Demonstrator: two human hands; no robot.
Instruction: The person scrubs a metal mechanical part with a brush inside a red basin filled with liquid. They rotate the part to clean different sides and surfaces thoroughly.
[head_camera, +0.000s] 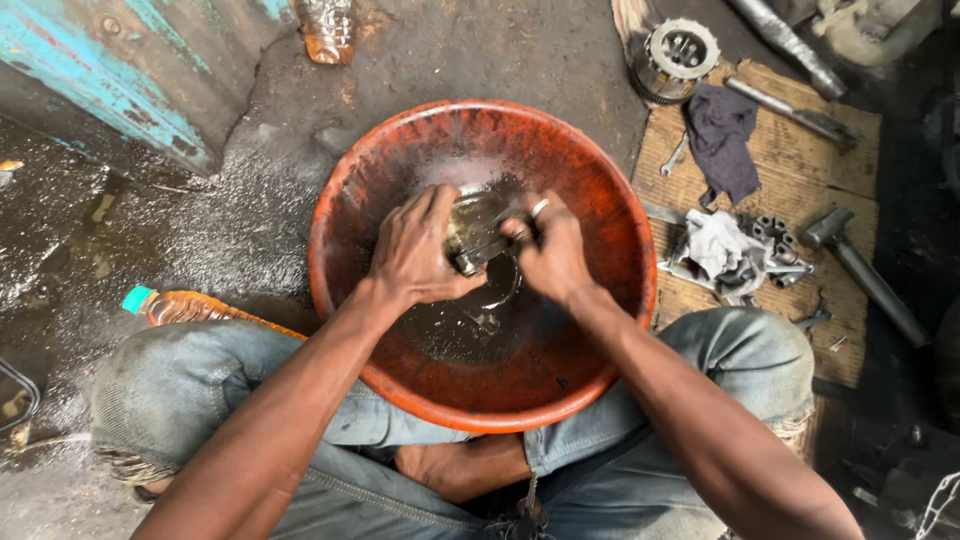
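While both hands close around it, one greasy metal part (478, 232) sits at the middle of a single round orange-red basin (345, 205), held just above a shallow pool of dark liquid (470, 315) at the basin's bottom. One left hand (415, 250) wraps the part from its near-left side, fingers curled over the top, its grip clamped on the metal; one right hand (550, 250), with one ring on a finger, presses against the part's right edge, fingers bunched together on it. Much of the part is hidden by the two hands, so its exact shape cannot be told. Beneath the forearms, the basin rests against the person's two knees in worn blue jeans (180, 385), and one bare foot (460, 468) shows below the rim. Two plastic bottles lie on the wet, dark floor (200, 220): one with a teal cap (185, 308) just left of the basin beside the left knee, and one (328, 28) well above it near a blue-painted wall (100, 80). Right of the basin lies one sheet of cardboard (790, 190) carrying one dark rag (722, 140), one pale rag (715, 250), a cluster of small metal pieces (775, 245) too many and too small to count, and a wrench (675, 155). One round toothed metal drum (678, 58) stands at the cardboard's top edge, and one hammer (860, 270) lies off its right side.
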